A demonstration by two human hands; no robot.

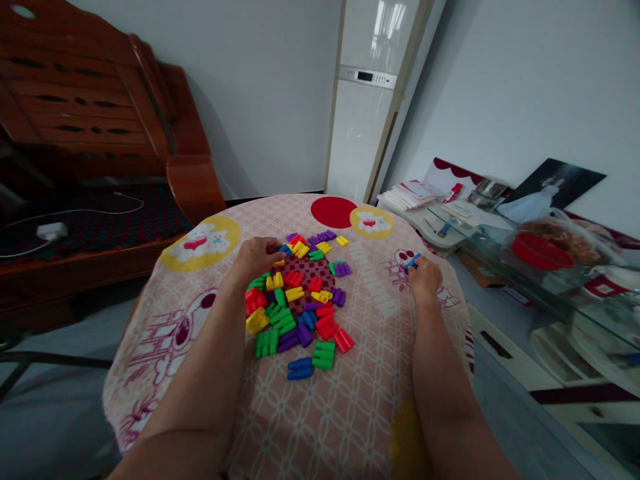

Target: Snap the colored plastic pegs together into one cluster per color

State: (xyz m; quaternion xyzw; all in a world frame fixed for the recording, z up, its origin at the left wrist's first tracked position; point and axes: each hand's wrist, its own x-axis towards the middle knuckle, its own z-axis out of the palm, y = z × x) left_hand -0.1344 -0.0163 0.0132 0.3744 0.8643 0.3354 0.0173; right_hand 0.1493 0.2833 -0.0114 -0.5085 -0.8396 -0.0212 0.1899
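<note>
Small plastic building blocks in red, yellow, green, blue and purple lie in a loose pile on a round table with a patterned cloth (320, 413). My left hand (257, 259) is at the pile's far left edge, its fingers closed about a blue building block (285, 249); part of that grip is hidden. On the table's right side, my right hand (425, 275) pinches another blue building block (413, 260) just above the cloth. Nearest me lie a blue block (299, 369) and a green block (324, 355). Yellow blocks (300, 249) sit beside my left fingertips.
At the right, a glass shelf (550, 293) carries a red bowl (543, 252), bags and dishes. Papers (413, 193) are stacked behind it. A wooden bench (195, 180) stands to the left, and a tall white cabinet-like unit (363, 127) is at the back.
</note>
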